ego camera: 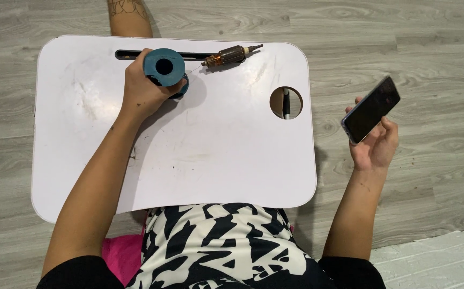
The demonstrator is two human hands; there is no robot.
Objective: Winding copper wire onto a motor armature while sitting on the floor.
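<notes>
While wrapped round the blue spool [164,68] — left hand [143,88]; right hand [375,145] cradling phone [371,109]

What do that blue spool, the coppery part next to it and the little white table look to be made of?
Blue spool: likely matte plastic, evenly coloured.
Coppery part: copper wire windings on a steel shaft, shiny.
White table: probably laminated board, smooth, scuffed.
The left hand grips the spool.

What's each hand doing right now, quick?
Left hand: closed around a blue spool on the white tray.
Right hand: holding a dark phone off to the side of the tray.
</notes>
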